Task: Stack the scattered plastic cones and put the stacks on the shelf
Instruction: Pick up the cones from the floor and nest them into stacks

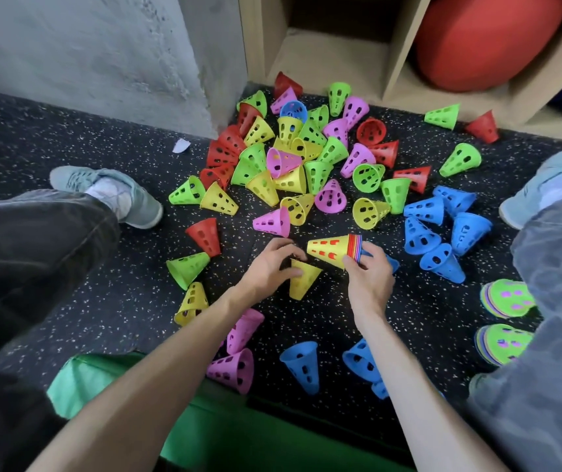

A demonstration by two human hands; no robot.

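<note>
1. Cones (310, 165) lie heaped on the speckled floor (109, 267); overlap keeps us from counting them.
2. We see two finished stacks (506, 318) by our right knee, partly hidden by it.
3. Our right hand (370, 270) grips a yellow-topped stack (336, 248) by its rims, lying sideways, tip pointing left.
4. Our left hand (269, 264) holds one yellow cone (301, 279), tip toward us.

Red cushion (487, 39) in a cubby, white paper scrap (181, 145) on speckled black floor (68, 137)

Single head view, steep downward, close over floor (102, 284), facing shelf (388, 63).
</note>
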